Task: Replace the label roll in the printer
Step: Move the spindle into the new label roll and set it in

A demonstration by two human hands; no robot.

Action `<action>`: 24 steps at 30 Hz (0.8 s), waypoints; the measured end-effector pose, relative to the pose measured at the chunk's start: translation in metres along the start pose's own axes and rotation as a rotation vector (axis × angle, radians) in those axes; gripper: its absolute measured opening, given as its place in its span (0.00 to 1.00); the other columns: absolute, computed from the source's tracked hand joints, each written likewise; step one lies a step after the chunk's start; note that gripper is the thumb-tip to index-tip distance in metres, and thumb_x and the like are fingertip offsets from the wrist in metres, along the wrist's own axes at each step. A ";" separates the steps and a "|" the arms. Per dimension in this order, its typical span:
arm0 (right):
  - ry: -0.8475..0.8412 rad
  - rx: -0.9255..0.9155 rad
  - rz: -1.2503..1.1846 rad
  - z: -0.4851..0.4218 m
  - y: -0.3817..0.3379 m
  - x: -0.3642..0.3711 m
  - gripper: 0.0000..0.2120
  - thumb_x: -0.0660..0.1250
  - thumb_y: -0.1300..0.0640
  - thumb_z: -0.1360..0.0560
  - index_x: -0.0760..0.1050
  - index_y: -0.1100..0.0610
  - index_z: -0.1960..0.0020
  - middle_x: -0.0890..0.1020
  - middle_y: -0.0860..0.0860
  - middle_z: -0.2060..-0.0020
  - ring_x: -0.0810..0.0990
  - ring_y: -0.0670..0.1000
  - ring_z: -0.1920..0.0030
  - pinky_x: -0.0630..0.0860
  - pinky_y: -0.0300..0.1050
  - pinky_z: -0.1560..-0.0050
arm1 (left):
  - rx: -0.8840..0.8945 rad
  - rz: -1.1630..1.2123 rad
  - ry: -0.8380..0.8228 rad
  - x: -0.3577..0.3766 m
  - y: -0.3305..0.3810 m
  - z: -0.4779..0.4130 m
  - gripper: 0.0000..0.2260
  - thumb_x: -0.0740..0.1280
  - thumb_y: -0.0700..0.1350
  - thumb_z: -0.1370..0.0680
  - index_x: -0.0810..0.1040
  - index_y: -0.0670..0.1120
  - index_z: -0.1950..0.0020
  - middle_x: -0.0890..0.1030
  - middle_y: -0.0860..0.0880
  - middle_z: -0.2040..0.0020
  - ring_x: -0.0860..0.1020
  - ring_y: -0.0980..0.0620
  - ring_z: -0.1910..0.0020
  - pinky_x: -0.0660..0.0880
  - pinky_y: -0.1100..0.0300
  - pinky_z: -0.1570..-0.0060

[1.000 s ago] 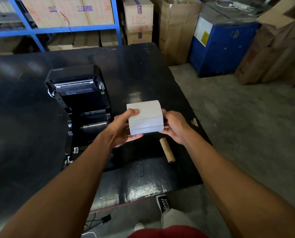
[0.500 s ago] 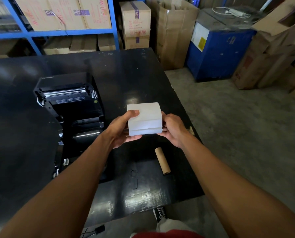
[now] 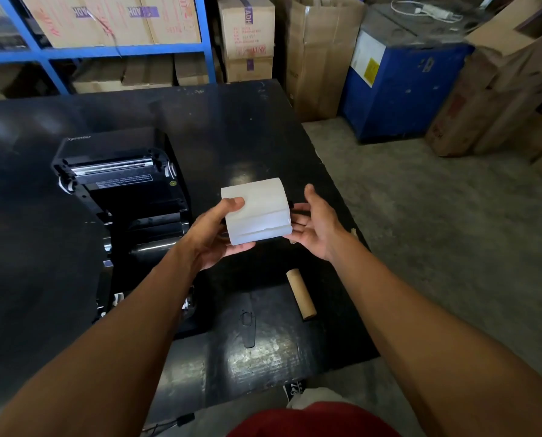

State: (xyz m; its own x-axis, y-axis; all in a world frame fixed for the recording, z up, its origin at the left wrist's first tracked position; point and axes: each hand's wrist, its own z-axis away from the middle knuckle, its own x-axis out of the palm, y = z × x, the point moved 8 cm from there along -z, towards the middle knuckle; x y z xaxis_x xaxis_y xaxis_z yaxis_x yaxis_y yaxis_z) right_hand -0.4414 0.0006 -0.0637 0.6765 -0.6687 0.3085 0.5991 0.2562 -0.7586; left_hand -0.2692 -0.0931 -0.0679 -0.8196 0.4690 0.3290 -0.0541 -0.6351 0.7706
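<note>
Your left grip (image 3: 213, 238) holds the label roll (image 3: 257, 212) in the air over the black surface (image 3: 247, 127), with the thumb on its front face and fingers curled under its left end. Your right grip (image 3: 314, 225) is spread, palm up, fingers straight at the roll's right end; touching or just short of it, can't tell. A short black stub pokes out of that end. The roll is white, with a loose flap along its lower front. The printer (image 3: 121, 190) sits on the surface left of the roll, lid up, partly hidden by your left forearm. An empty cardboard core (image 3: 301, 294) lies on the surface near its edge, apart from the roll. Cardboard boxes (image 3: 246, 26) stand behind, beside blue shelving (image 3: 105, 53).
</note>
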 end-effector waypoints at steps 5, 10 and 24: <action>0.106 0.054 0.014 -0.005 0.022 -0.009 0.20 0.58 0.43 0.17 0.74 0.61 0.46 0.82 0.60 0.53 0.83 0.59 0.52 0.80 0.58 0.41 | 0.031 0.035 0.000 -0.001 0.003 0.008 0.31 0.78 0.56 0.39 0.80 0.50 0.38 0.80 0.43 0.36 0.81 0.43 0.40 0.82 0.50 0.57; 0.171 0.060 0.708 0.006 0.070 -0.015 0.03 0.68 0.66 0.23 0.78 0.65 0.49 0.81 0.58 0.63 0.82 0.53 0.67 0.86 0.53 0.58 | 0.069 0.017 -0.003 -0.004 0.010 0.021 0.29 0.77 0.56 0.38 0.80 0.50 0.39 0.82 0.44 0.37 0.82 0.44 0.41 0.83 0.50 0.58; 0.170 -0.002 1.324 0.038 0.160 0.023 0.27 0.80 0.47 0.32 0.79 0.61 0.40 0.82 0.60 0.41 0.80 0.62 0.38 0.79 0.50 0.45 | 0.087 0.021 0.012 -0.024 -0.007 0.043 0.31 0.77 0.56 0.38 0.79 0.51 0.36 0.83 0.46 0.39 0.85 0.46 0.45 0.82 0.51 0.57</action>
State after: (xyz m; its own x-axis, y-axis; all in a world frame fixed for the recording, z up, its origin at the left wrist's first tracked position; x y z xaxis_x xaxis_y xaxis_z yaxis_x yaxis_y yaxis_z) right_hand -0.3137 0.0529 -0.1564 0.6820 0.0032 -0.7313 -0.4642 0.7747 -0.4295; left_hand -0.2250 -0.0736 -0.0576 -0.8268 0.4483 0.3397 0.0126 -0.5890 0.8081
